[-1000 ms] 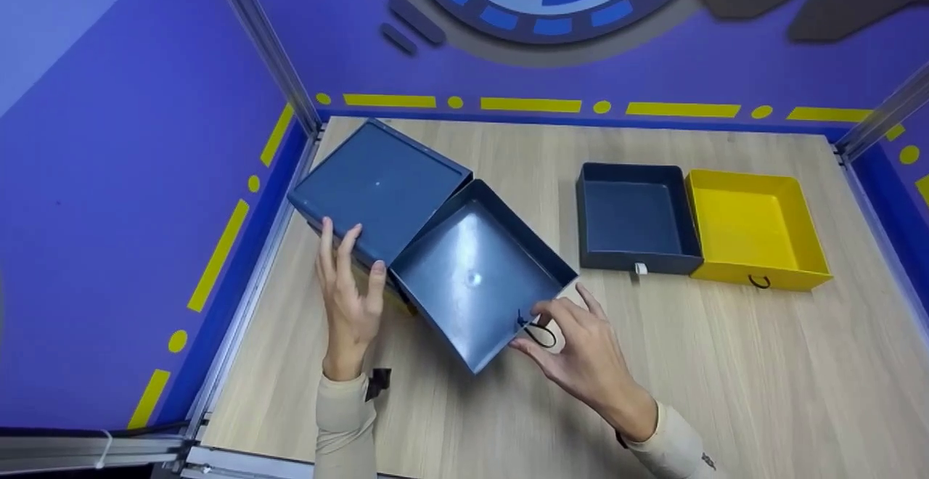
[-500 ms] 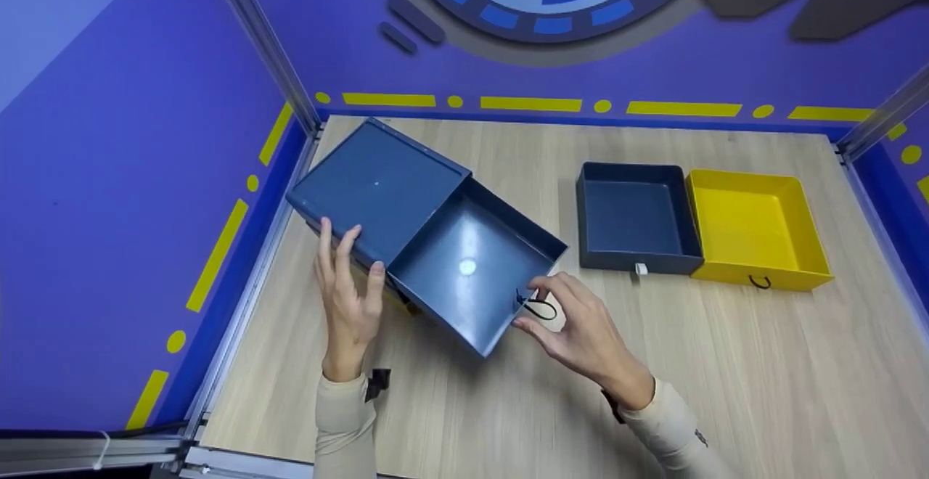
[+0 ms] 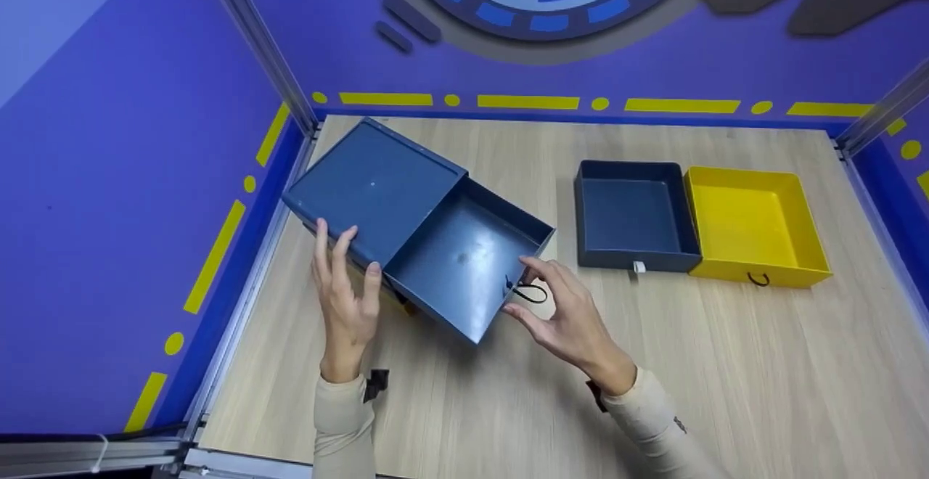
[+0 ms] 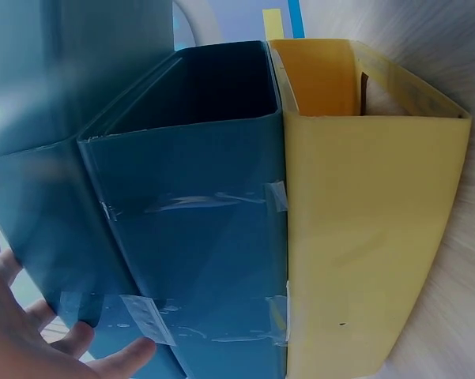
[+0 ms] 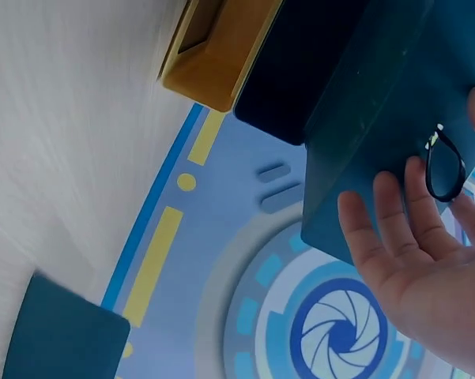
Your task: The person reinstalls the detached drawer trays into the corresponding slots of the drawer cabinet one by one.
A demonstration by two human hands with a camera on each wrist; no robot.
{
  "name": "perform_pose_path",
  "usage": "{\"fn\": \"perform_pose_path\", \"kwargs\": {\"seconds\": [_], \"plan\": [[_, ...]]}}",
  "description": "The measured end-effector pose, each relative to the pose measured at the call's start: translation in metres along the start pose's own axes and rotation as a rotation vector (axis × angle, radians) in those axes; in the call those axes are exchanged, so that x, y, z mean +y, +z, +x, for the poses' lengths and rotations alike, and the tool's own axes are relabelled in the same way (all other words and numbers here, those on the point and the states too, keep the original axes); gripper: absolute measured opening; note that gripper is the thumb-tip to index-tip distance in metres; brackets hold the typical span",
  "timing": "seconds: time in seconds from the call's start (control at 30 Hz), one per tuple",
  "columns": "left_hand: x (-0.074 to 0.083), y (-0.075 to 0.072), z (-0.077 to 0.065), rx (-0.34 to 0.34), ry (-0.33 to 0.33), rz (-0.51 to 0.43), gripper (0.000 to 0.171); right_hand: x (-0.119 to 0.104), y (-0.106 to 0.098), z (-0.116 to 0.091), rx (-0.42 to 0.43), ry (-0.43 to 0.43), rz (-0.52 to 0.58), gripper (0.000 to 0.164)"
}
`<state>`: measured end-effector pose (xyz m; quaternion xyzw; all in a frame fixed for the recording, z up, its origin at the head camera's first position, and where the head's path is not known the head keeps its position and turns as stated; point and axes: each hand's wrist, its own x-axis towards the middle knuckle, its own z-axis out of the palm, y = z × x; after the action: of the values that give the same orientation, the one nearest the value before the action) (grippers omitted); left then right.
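Note:
A dark blue drawer sits partly inside the top blue housing, its front part sticking out toward the lower right. A black loop pull hangs from its front. My right hand touches that front panel, fingertips spread around the loop. My left hand rests along the housing's near side with straight, spread fingers. In the left wrist view, a blue housing and a yellow housing, both with hollow openings, are stacked below the top one, with clear tape across their sides.
At the right of the wooden table stand a dark blue drawer with a white tab and a yellow drawer with a black loop, side by side. Purple wall panels border the table at the left and back.
The drawer, tilted against the opening before, has straightened and slid farther into the top housing, up and left. My right hand moved along with it; the left stayed in place.

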<state>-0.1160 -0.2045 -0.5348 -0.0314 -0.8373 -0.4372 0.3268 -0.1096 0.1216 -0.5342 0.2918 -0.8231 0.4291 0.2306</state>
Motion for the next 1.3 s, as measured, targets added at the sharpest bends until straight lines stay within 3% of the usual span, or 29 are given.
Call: {"fn": "perform_pose_path", "kwargs": {"seconds": [0.73,1.1,1.3], "plan": [[0.000,0.001,0.000,0.010,-0.007,-0.024,0.054,-0.009,0.040,0.023,0.067,0.105,0.112,0.069],[0.002,0.002,-0.002,0.004,-0.020,-0.018,0.056,-0.007,0.052,0.003,0.219,0.027,0.090,0.073],[0.002,0.002,0.000,0.014,-0.008,-0.016,0.055,-0.004,0.059,-0.007,0.189,-0.025,0.055,0.058]]}}
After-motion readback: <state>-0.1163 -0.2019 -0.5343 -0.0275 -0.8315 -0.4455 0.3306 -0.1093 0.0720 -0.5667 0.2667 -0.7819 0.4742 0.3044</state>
